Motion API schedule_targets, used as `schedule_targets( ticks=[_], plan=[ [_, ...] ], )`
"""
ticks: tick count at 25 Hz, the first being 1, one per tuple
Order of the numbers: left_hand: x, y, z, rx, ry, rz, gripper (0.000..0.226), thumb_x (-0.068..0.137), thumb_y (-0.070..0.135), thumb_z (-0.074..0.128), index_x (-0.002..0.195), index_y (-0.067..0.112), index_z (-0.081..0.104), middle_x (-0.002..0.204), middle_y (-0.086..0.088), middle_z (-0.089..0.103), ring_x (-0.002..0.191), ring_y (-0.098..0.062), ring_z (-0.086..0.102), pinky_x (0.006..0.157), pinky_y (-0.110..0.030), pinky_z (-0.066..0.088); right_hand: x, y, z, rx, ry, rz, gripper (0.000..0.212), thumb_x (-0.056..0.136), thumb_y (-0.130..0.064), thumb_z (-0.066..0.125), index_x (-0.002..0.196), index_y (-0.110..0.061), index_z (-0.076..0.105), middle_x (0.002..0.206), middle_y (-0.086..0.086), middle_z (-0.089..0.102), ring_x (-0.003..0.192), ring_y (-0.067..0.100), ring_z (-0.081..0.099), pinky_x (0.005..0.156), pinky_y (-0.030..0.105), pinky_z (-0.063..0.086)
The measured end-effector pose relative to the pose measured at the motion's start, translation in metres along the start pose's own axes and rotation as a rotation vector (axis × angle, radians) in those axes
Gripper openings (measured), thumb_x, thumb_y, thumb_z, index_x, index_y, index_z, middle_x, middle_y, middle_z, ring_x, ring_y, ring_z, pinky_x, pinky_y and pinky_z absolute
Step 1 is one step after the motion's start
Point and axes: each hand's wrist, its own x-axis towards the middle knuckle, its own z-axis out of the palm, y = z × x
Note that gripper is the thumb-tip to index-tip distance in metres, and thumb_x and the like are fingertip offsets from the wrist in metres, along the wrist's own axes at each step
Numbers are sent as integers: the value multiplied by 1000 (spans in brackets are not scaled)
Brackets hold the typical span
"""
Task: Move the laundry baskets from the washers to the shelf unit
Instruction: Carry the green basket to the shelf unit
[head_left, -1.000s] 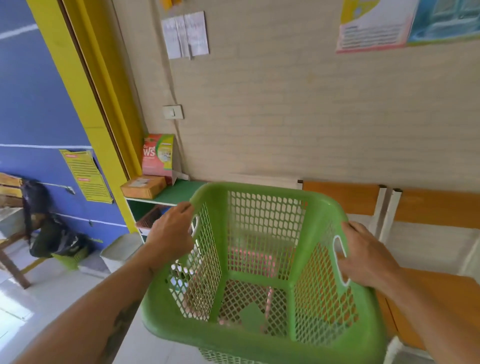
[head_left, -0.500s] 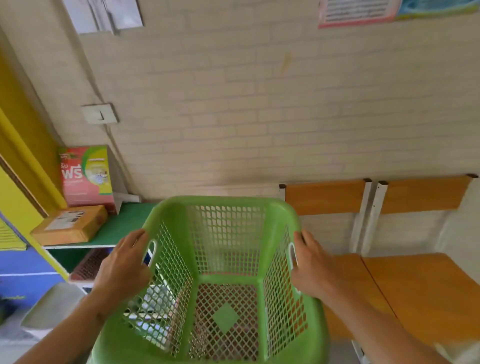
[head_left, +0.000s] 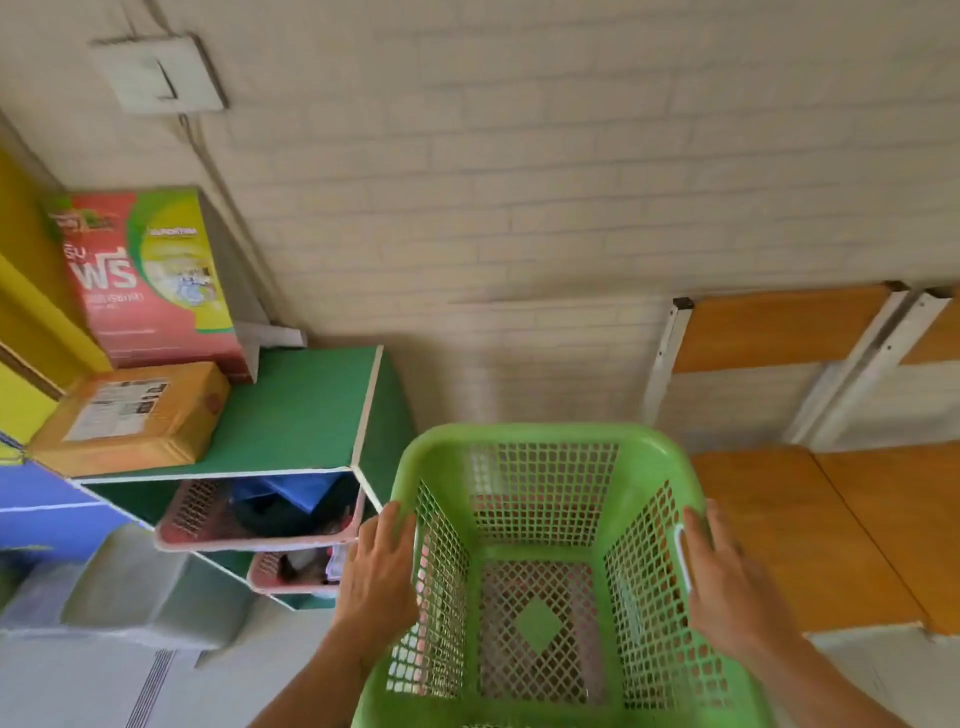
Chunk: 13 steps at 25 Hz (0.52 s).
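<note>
Green plastic lattice basket (head_left: 535, 435) sits low centre in the head view, just right of the shelf unit (head_left: 296, 410) and in front of the pale brick wall (head_left: 519, 208). Basket is empty; floor shows through the mesh bottom. Cannot tell whether its base rests on anything, as the near end runs out of view.

Left hand (head_left: 382, 569) lies on the outside of the basket's left rim, fingers (head_left: 400, 525) nearly straight and pointing away from the body. Right hand (head_left: 727, 587) lies likewise on the right rim, just beside the handle slot (head_left: 683, 558), fingers laid flat along the plastic. Both hands press in from the sides; cannot tell whether the thumbs hook under the rim.

Shelf unit: green top with white edging, against the wall. On top, a cardboard parcel (head_left: 130, 415) near the front edge, and a red and green carton (head_left: 150, 275) upright behind it. Two pink baskets (head_left: 254, 525) sit in the open compartments below, one above the other, each with dark contents, blurred.

Wall switch (head_left: 158, 73) at upper left. Wooden chairs (head_left: 831, 525) with white frames stand to the right of the basket, against the wall
</note>
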Motion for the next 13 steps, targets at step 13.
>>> schedule_targets(
  ticks=[13],
  plan=[
    [16,-16,149,-86,-252,-83,85,61,-4,56,143,10,36,150,-16,25,127,-36,34,88,-42,55,62,-26,152,-35,-278,130,115,72,-6,76,153,-22,-5,159,14,-18,112,33,56,44,19,43]
  ],
)
